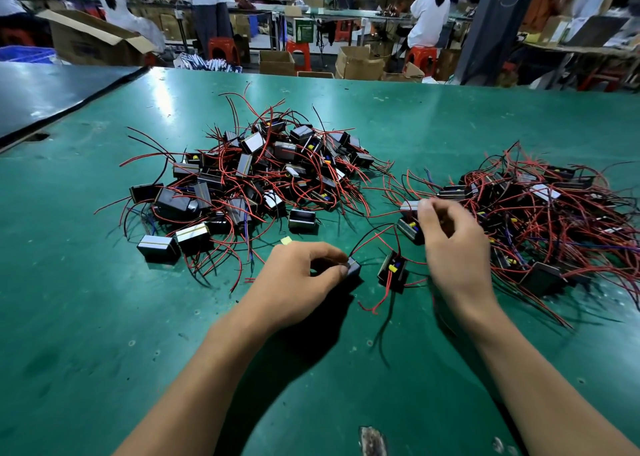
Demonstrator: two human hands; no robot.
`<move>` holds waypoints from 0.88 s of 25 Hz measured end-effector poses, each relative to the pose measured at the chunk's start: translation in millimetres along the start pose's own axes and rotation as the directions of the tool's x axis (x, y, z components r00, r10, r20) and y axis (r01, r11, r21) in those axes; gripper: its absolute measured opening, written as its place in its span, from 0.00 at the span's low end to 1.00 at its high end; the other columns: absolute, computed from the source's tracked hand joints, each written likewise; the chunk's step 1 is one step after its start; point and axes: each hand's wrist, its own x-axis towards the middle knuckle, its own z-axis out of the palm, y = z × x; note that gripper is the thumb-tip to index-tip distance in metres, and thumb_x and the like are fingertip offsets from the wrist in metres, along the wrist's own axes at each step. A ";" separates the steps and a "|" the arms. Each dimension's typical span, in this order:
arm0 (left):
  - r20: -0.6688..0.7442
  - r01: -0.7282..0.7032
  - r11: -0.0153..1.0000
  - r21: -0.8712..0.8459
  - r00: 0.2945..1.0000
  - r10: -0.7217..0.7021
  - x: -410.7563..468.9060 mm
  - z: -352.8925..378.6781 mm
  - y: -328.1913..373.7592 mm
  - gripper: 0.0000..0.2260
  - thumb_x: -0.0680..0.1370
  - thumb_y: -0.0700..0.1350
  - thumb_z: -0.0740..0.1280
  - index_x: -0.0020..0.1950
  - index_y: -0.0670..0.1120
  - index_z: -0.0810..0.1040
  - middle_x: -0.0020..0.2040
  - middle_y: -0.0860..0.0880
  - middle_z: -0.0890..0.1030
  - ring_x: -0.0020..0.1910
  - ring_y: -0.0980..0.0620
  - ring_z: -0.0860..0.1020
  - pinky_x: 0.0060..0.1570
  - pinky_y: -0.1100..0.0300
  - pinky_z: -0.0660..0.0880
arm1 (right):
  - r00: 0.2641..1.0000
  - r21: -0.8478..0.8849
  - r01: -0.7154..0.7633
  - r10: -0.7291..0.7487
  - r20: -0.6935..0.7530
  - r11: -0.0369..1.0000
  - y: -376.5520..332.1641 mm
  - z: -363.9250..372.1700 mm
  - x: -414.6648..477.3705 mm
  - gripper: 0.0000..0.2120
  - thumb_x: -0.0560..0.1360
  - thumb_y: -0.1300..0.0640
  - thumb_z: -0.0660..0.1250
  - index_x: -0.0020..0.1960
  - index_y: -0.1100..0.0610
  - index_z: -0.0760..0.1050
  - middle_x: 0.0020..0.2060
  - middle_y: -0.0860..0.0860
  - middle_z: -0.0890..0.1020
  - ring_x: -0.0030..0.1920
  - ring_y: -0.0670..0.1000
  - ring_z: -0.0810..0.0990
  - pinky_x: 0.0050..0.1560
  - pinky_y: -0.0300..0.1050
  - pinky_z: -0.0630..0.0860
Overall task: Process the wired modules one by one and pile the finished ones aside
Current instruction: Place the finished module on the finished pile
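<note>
Item: one wired module (354,268), small black block with a pale top face, at the middle of the worktop (86,317) toward its near edge, red and black leads arching up and right from it. Left hand (304,270): grip closed on this module, thumb and fingertips pinched around it, forearm running back to the near edge. Second module (392,271): lies loose just right of the first, open side up, a yellow part and a blue part showing inside, red lead trailing toward the near edge. Right hand (450,244): raised over the inner fringe of the right-hand pile, fingers curled together near a pale-topped module (409,206); blurred, so whether the grip has hold of a module or a lead cannot be told. Right-hand pile (540,216): modules in a dense tangle of red and black wire, toward the right edge. Left-hand pile (256,175): larger heap of modules, middle of the worktop toward the far edge, several strays (157,248) at its near-left fringe. Yellow scrap (286,240): small, flat on the green surface just beyond the left hand. Background: people in white tops, red stools (223,50), cardboard boxes (93,40) beyond the far edge.
</note>
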 end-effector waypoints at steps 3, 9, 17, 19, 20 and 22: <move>0.027 0.038 0.998 -0.050 0.999 -0.037 0.6 2.0 2.2 0.06 0.77 0.44 0.71 0.52 0.50 0.85 0.43 0.58 0.85 0.43 0.67 0.80 0.45 0.76 0.73 | 0.952 0.059 0.291 -0.295 0.081 0.955 -9.2 -3.4 -11.2 0.05 0.78 0.49 0.69 0.49 0.49 0.81 0.41 0.46 0.82 0.38 0.46 0.78 0.40 0.37 0.74; 0.105 0.258 0.868 -0.425 0.966 -0.235 4.4 10.4 3.2 0.15 0.79 0.28 0.58 0.54 0.44 0.79 0.52 0.43 0.83 0.50 0.49 0.83 0.55 0.55 0.80 | 0.715 -0.161 0.477 -0.275 0.643 0.864 -1.6 12.7 -28.8 0.16 0.74 0.39 0.69 0.56 0.46 0.82 0.43 0.44 0.81 0.45 0.47 0.81 0.48 0.51 0.78; 0.001 0.256 0.844 -0.471 0.957 -0.290 6.6 -1.5 -5.4 0.11 0.79 0.32 0.63 0.50 0.46 0.81 0.47 0.46 0.85 0.43 0.53 0.84 0.47 0.59 0.81 | 0.777 -0.346 0.506 -0.242 0.582 0.790 -1.0 10.4 -29.1 0.23 0.71 0.28 0.61 0.53 0.42 0.82 0.41 0.43 0.78 0.44 0.44 0.78 0.43 0.43 0.74; -0.019 0.259 0.848 -0.462 0.953 -0.301 7.2 -3.4 -6.9 0.10 0.79 0.33 0.64 0.50 0.44 0.82 0.46 0.46 0.85 0.39 0.53 0.84 0.44 0.59 0.81 | 0.796 -0.380 0.500 -0.241 0.555 0.778 1.2 8.2 -26.3 0.17 0.73 0.33 0.65 0.52 0.43 0.83 0.41 0.43 0.78 0.44 0.46 0.79 0.42 0.42 0.73; -0.029 0.262 0.850 -0.457 0.951 -0.309 7.5 -4.8 -8.0 0.09 0.79 0.33 0.64 0.50 0.44 0.82 0.46 0.46 0.85 0.37 0.54 0.84 0.41 0.59 0.80 | 0.806 -0.398 0.496 -0.238 0.542 0.772 2.8 7.2 -24.1 0.14 0.74 0.36 0.67 0.53 0.43 0.83 0.41 0.43 0.78 0.44 0.48 0.80 0.43 0.43 0.73; -0.049 0.268 0.857 -0.441 0.946 -0.320 8.2 -7.8 -9.8 0.09 0.79 0.32 0.64 0.50 0.42 0.82 0.45 0.44 0.84 0.36 0.53 0.83 0.38 0.57 0.79 | 0.836 -0.454 0.461 -0.203 0.509 0.763 8.1 2.8 -17.3 0.11 0.75 0.42 0.69 0.54 0.44 0.83 0.43 0.44 0.78 0.46 0.51 0.80 0.45 0.43 0.74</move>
